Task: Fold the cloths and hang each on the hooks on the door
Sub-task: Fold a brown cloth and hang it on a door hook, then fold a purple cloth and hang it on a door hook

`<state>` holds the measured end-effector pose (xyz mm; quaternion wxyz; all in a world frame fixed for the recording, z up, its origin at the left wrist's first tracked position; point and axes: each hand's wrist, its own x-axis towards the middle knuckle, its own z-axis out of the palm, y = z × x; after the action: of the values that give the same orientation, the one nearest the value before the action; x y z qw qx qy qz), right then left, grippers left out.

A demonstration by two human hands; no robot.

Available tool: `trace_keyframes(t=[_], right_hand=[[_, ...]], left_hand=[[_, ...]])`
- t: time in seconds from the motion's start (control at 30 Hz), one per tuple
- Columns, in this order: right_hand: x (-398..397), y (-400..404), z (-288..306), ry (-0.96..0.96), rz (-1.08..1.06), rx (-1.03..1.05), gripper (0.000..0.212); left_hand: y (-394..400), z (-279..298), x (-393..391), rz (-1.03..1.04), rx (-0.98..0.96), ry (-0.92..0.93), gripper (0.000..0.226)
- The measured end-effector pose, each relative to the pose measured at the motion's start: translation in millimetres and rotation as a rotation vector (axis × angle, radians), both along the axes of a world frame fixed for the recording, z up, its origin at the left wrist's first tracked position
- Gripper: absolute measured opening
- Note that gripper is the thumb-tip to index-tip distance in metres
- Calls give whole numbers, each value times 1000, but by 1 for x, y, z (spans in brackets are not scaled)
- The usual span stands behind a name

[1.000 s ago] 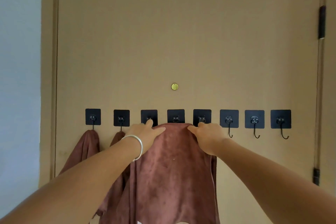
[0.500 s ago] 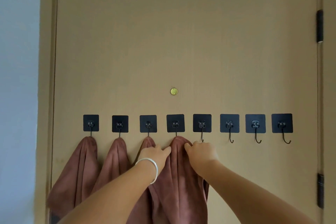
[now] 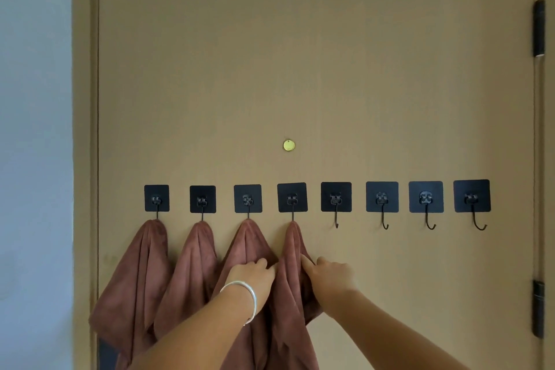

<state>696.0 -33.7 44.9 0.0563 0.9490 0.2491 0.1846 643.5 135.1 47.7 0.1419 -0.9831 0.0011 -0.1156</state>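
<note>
Several black square hooks run in a row across the tan door [image 3: 315,69]. Brown cloths hang from the leftmost ones: one [image 3: 135,273], a second [image 3: 192,273], a third [image 3: 246,243] and a fourth [image 3: 292,249] under the fourth hook [image 3: 292,198]. My left hand [image 3: 252,276], with a silver bangle on the wrist, touches the left side of the fourth cloth. My right hand [image 3: 327,278] pinches its right edge. The hooks further right, starting with the fifth hook [image 3: 336,198], are bare.
A brass peephole [image 3: 289,145] sits above the hook row. Black hinges [image 3: 539,27] are on the door's right edge. A pale wall [image 3: 33,129] lies left of the door frame.
The fourth cloth went from being held spread at hook height to hanging from the fourth hook. Both hands slid down its sides. The view pulled back and lowered.
</note>
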Motion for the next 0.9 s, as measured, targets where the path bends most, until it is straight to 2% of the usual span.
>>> trace_keyframes(t=[0.13,0.2,0.33,0.47,0.67,0.9], right_hand=[[-8,-20,-1,-79,17,27,66],[-13,-30,4,-127,28,74,58],[-20,-57,20,-251,63,185,42],[-24,-99,29,-397,15,218,39],[-38,-173,45,-521,-250,218,42],[-97,-260,49,-494,-600,139,50]], left_hand=[[-1,20,-13,-42,126,-114,37],[-6,38,-16,-15,129,-202,29],[-25,62,-14,-53,80,-414,32],[-54,63,-1,-257,108,-591,55],[-125,65,23,-495,71,-564,62],[-220,68,36,-774,-24,-528,64]])
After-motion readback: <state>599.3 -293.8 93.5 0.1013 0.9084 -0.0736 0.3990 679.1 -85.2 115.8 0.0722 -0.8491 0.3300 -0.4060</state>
